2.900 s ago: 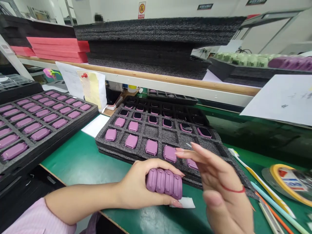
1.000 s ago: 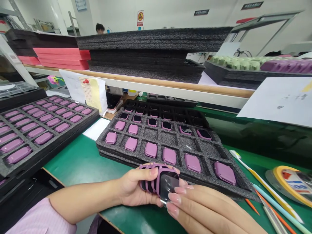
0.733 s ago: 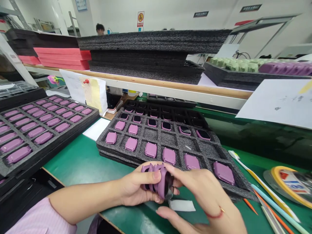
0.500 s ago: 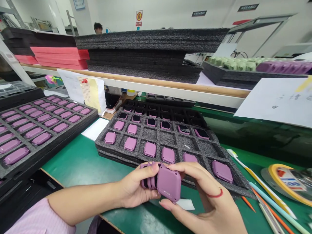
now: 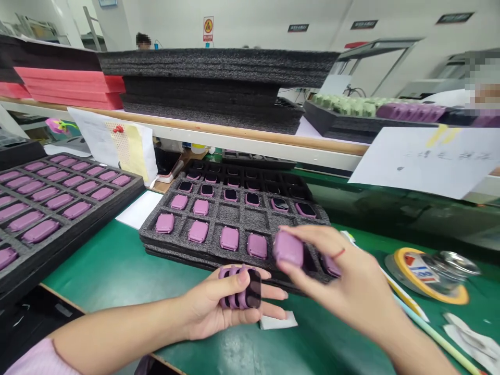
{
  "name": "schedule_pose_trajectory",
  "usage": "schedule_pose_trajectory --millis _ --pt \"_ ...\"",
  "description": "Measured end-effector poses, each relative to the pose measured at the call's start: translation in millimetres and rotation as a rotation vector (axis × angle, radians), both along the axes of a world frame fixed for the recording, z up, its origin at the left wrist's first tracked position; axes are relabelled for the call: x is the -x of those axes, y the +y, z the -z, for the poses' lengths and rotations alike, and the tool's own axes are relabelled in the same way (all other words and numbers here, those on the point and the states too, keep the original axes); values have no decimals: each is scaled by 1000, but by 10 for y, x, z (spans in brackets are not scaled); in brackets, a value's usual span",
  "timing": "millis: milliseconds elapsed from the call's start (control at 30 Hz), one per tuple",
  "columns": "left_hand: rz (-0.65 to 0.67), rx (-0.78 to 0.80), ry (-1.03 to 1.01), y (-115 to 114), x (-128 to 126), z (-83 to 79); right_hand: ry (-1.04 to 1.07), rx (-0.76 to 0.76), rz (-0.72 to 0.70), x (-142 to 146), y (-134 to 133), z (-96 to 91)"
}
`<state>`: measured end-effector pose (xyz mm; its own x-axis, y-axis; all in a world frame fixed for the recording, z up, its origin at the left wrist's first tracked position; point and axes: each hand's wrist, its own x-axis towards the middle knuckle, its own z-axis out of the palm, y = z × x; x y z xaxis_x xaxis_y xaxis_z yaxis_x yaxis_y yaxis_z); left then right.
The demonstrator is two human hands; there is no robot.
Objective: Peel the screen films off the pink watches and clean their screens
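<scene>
Evidently I keep a short stack of purple square watch cases (image 5: 239,293) clamped in my left hand (image 5: 219,307) as stock, near the table edge, while my right hand (image 5: 344,281) pinches one purple watch case (image 5: 288,248) back-up over the dark grey foam tray (image 5: 238,219) — just above a near-row pocket.

Bright even light; edges warped, right hand (image 5: 344,284) motion-blurred.
</scene>
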<state>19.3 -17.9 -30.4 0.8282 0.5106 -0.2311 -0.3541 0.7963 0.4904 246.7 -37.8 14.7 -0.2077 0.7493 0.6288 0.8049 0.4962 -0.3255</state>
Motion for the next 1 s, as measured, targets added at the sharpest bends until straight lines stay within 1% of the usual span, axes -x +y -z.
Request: schedule_pose_trajectory --millis 100,133,167,233,300,367,433,600,700,800,900,1000 --pt "-16 29 47 11 7 -56 80 59 287 -488 210 137" --pt "-29 36 60 13 7 -76 91 109 346 -625 257 203" --pt "-40 43 66 13 7 -95 102 169 361 -733 289 270" --pt "-49 50 70 10 4 -118 108 278 320 -855 317 380" --pt "-48 44 82 3 1 -120 106 317 313 -873 334 426" --pt "-46 30 102 -3 -1 -104 101 300 376 -839 395 410" --pt "-44 18 121 -5 -2 -82 90 294 421 -794 529 363" --pt "-20 -44 138 35 1 -55 16 342 439 -696 979 289" --pt "-7 -76 152 65 17 -58 -9 333 470 -668 1104 263" --pt "3 -92 164 72 45 -62 14 309 520 -718 1073 204" --pt "-14 -113 153 55 61 -72 80 309 562 -839 947 119" --pt "-54 -92 144 30 53 -90 128 368 525 -945 799 57"
